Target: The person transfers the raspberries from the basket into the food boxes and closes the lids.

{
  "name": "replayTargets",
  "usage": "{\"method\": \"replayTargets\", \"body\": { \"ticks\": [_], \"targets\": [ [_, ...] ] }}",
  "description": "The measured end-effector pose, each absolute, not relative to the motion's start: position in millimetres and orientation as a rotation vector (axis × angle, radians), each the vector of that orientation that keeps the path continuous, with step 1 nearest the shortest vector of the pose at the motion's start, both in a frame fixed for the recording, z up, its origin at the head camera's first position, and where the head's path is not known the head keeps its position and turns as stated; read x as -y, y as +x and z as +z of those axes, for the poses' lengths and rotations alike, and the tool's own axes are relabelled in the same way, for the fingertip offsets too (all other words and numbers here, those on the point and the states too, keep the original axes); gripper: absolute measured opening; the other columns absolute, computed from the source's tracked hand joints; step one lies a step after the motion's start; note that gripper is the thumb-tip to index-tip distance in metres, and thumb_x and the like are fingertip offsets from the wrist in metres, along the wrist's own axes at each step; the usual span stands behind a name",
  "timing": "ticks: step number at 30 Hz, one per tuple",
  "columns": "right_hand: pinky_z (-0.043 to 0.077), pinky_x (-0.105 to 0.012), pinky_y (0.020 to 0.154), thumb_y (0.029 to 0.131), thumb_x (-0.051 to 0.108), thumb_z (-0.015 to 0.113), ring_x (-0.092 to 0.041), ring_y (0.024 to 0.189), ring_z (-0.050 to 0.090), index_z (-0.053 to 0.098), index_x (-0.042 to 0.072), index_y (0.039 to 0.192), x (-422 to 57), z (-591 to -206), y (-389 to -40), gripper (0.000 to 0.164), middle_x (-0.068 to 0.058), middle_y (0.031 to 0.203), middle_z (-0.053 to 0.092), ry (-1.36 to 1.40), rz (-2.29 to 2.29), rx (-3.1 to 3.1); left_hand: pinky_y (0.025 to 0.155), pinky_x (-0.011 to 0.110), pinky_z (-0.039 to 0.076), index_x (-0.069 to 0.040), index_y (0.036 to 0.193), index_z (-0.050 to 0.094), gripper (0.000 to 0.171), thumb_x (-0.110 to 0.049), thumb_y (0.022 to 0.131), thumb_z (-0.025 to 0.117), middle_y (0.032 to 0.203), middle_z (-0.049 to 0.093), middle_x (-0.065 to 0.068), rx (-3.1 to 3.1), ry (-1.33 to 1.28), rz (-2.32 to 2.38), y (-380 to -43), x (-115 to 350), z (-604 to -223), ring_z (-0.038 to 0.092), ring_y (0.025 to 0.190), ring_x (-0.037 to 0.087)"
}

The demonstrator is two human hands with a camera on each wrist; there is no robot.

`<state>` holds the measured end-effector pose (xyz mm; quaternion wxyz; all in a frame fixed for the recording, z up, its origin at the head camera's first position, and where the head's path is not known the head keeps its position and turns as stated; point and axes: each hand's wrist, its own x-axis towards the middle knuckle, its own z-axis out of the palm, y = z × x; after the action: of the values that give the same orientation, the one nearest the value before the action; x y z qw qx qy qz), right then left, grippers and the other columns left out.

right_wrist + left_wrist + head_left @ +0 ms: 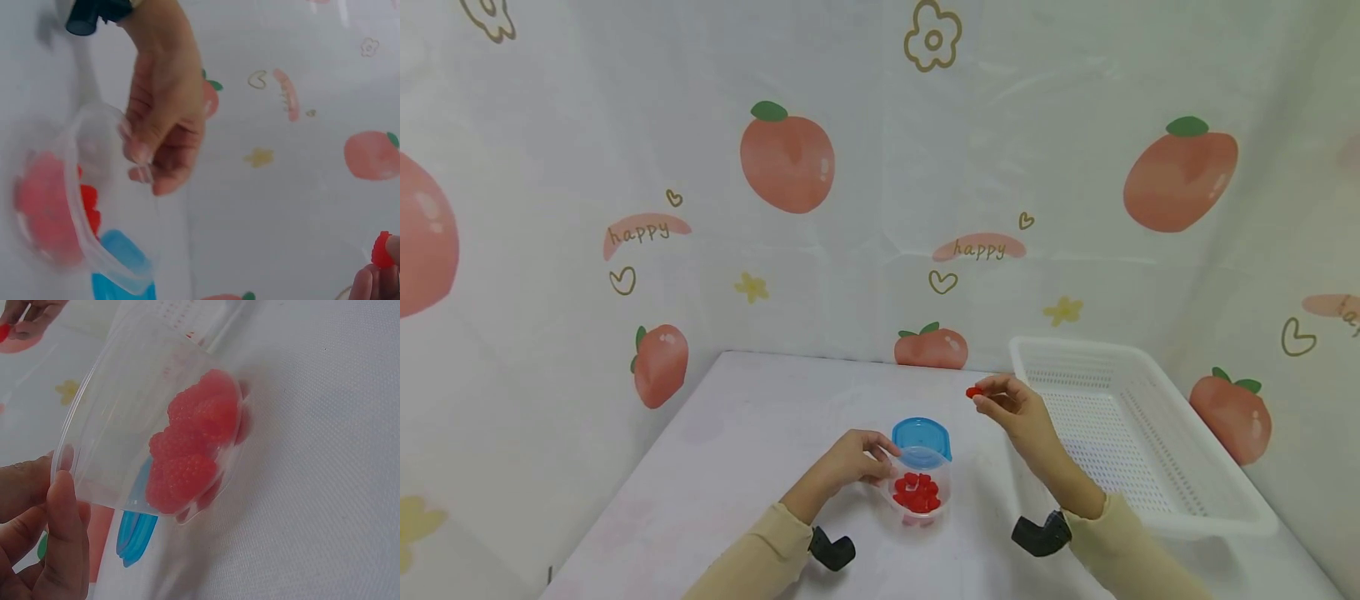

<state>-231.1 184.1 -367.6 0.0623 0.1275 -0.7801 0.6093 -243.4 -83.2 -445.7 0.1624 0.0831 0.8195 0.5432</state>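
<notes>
My left hand (856, 458) pinches the rim of a clear plastic tub (119, 419), with thumb and fingers on either side of the edge. Several red raspberries (194, 431) lie at the bottom of the tub, showing through its wall in the left wrist view. Up and to the right of the tub, my right hand (1021, 417) holds a single raspberry (973, 392) between thumb and fingertips, raised above the table. The same raspberry (382, 250) shows at the right edge of the right wrist view.
Behind the tub is a blue lid (921, 435). A large white plastic basket (1217, 527) with perforated sides stands on the right of the white table (790, 392), just beyond my right forearm. A curtain (865, 275) printed with fruit hangs at the back.
</notes>
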Motion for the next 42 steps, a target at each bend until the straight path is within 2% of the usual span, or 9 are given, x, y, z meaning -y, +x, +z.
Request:
{"method": "replayTargets", "body": {
  "ticks": [5,10,15,21,28,36,42],
  "targets": [
    [0.053,-0.019,0.083,0.092,0.013,0.065,-0.008,0.091,0.062,0.057,-0.002,0.114,-173.3,-377.6,-221.0,0.028,-0.017,0.11,0.062,0.405,1.843,2.396,0.064,0.027,0.058,-0.007,0.102,0.069,0.023,-0.01,0.081,0.077,0.086,0.059,0.007,-2.34,0.237,1.556,-243.3,82.8,-446.5,0.06,0.064,0.017],
    [0.055,-0.02,0.082,0.091,0.011,0.065,-0.013,0.088,0.062,0.058,-0.003,0.112,-166.9,-392.2,-214.2,0.026,-0.021,0.109,0.061,0.454,1.869,2.412,0.065,0.028,0.058,-0.006,0.102,0.069,0.022,-0.01,0.081,0.076,0.085,0.059,0.007,-2.327,0.243,1.576,-244.4,82.6,-447.9,0.06,0.065,0.017],
    [0.055,-0.02,0.076,0.089,0.013,0.069,-0.017,0.084,0.062,0.062,0.0,0.108,-162.5,-407.4,-210.8,0.024,-0.016,0.102,0.062,0.448,1.881,2.457,0.064,0.027,0.058,-0.005,0.102,0.069,0.022,-0.009,0.081,0.076,0.084,0.059,0.006,-2.326,0.26,1.578,-245.3,82.8,-448.5,0.06,0.063,0.016],
    [0.058,-0.027,0.075,0.088,0.019,0.07,-0.02,0.083,0.062,0.062,0.003,0.107,-158.3,-421.8,-207.3,0.026,-0.013,0.099,0.064,0.443,1.856,2.559,0.063,0.026,0.058,-0.001,0.103,0.069,0.023,-0.005,0.082,0.075,0.083,0.059,0.006,-2.313,0.294,1.595,-245.3,83.3,-447.7,0.06,0.062,0.014],
    [0.059,-0.036,0.079,0.088,0.017,0.07,-0.024,0.087,0.062,0.061,0.002,0.107,-154.6,-433.2,-204.7,0.026,-0.012,0.1,0.065,0.405,1.865,2.632,0.063,0.027,0.058,-0.002,0.103,0.069,0.022,-0.006,0.082,0.075,0.083,0.059,0.006,-2.325,0.302,1.584,-245.9,83.8,-449.0,0.06,0.062,0.014],
    [0.053,-0.018,0.071,0.089,0.011,0.068,-0.019,0.083,0.058,0.059,-0.002,0.109,-154.8,-439.8,-205.3,0.025,-0.014,0.1,0.064,0.439,1.879,2.657,0.064,0.027,0.058,-0.004,0.103,0.069,0.022,-0.008,0.082,0.075,0.085,0.06,0.006,-2.332,0.286,1.572,-245.2,83.8,-447.6,0.061,0.063,0.015],
    [0.052,-0.016,0.07,0.09,0.009,0.067,-0.019,0.083,0.057,0.059,-0.002,0.109,-155.2,-443.3,-208.7,0.024,-0.014,0.1,0.064,0.481,1.858,2.668,0.064,0.027,0.058,-0.006,0.102,0.069,0.022,-0.008,0.081,0.076,0.086,0.06,0.007,-2.34,0.275,1.565,-245.3,83.0,-447.4,0.061,0.065,0.016]
  ]
}}
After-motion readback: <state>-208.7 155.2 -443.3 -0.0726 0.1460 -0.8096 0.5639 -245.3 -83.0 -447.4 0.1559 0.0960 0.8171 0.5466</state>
